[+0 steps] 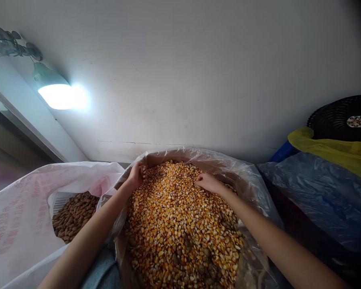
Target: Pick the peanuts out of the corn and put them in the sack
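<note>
A large box lined with clear plastic [258, 192] is filled with yellow-orange corn kernels [180, 216]. Darker, rough-shelled pieces that look like unshelled peanuts [209, 267] lie among the kernels, mostly toward the near side. My left hand [137, 175] is at the far left edge of the corn, by the box's rim, its fingers curled closed; what they hold, if anything, is hidden. Over the far right part of the corn, my right hand [209, 182] points inward with fingertips pinched together, close to the kernels. Anything between those fingertips is too small to make out.
Left of the box stands a white printed sack [21, 208] holding brown nuts [75, 216]. A lit bulb lamp [55, 90] hangs at upper left, before a pale wall [180, 80]. On the right are a bluish plastic bag [321, 192], yellow mesh [333, 150] and a black fan [339, 118].
</note>
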### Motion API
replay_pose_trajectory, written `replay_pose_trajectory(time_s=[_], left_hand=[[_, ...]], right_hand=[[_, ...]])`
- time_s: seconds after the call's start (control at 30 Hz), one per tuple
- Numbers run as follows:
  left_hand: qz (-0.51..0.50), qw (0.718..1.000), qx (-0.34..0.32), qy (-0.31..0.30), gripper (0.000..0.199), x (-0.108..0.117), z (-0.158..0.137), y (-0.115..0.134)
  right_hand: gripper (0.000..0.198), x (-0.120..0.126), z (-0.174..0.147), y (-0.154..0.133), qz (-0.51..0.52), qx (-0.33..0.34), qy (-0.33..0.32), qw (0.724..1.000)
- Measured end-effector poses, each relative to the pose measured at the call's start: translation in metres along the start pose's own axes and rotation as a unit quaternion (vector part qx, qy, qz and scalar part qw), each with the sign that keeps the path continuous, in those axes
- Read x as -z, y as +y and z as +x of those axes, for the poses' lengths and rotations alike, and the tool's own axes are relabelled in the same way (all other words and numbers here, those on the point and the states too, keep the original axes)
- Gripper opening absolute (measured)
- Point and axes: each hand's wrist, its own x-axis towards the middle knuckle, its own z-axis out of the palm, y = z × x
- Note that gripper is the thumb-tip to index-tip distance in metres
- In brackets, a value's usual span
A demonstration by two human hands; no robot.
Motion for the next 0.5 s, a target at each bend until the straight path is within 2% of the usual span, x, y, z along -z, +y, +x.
replay_pose_trajectory(time_s=[0.07,0.1,0.13,0.2,0.23,0.27,0.3,0.33,0.37,0.43,0.47,0.5], left_hand=[[0.034,0.998,-0.028,0.041,0.032,-0.007,0.001,-0.007],[0.085,0.993,-0.055,0.053,0.031,-0.010,0.000,-0.011],[0.155,0.983,-0.083,0.055,0.029,-0.013,-0.002,-0.015],[0.325,0.936,-0.124,0.052,0.027,-0.018,-0.005,-0.022],[0.397,0.907,-0.130,0.046,0.027,-0.020,-0.006,-0.024],[0.442,0.887,-0.126,0.039,0.026,-0.021,-0.007,-0.026],[0.464,0.876,-0.122,0.038,0.025,-0.021,-0.008,-0.027],[0.462,0.877,-0.124,0.039,0.023,-0.021,-0.008,-0.028],[0.437,0.889,-0.129,0.042,0.022,-0.020,-0.008,-0.028],[0.327,0.936,-0.121,0.046,0.023,-0.016,-0.008,-0.029],[0.247,0.963,-0.103,0.041,0.023,-0.013,-0.008,-0.028],[0.154,0.985,-0.079,0.028,0.024,-0.010,-0.009,-0.028]], right_hand=[[0.015,0.007,-0.004,-0.006,0.119,0.002,-0.003,0.993],[0.016,0.011,-0.006,-0.010,0.218,0.006,-0.002,0.976],[0.017,0.014,-0.008,-0.013,0.330,0.011,-0.001,0.944],[0.018,0.019,-0.012,-0.020,0.514,0.014,0.007,0.858],[0.017,0.020,-0.013,-0.021,0.556,0.010,0.012,0.831],[0.017,0.021,-0.013,-0.021,0.569,0.003,0.018,0.822],[0.020,0.021,-0.013,-0.020,0.554,-0.007,0.025,0.832],[0.024,0.020,-0.013,-0.017,0.511,-0.016,0.036,0.858],[0.027,0.018,-0.012,-0.013,0.439,-0.024,0.047,0.897],[0.025,0.013,-0.011,-0.005,0.219,-0.034,0.060,0.973],[0.021,0.009,-0.011,-0.001,0.111,-0.036,0.061,0.991],[0.017,0.006,-0.010,0.003,0.026,-0.038,0.060,0.997]])
